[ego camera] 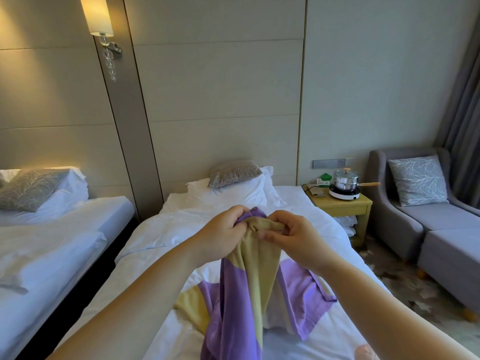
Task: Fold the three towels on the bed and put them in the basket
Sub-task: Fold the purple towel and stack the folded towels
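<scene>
Beige panelled wall (220, 87) behind, a wall lamp (97, 15) glowing upper left, a second bed (52, 242) beneath it, grey sofa (439, 219) and curtain (465, 113) on the right.

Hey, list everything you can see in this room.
held towel: one, purple and tan, lifted over near bed
other towels: count unclear, purple and tan, lying on near bed
beds: two, white, centre and left
wall lamp: one, lit, upper left
bedside table: one, yellow wood, right of bed
pot: one, steel, on table
sofa: one, grey, right
left hand, right hand: fingers pinch held towel's top
</scene>
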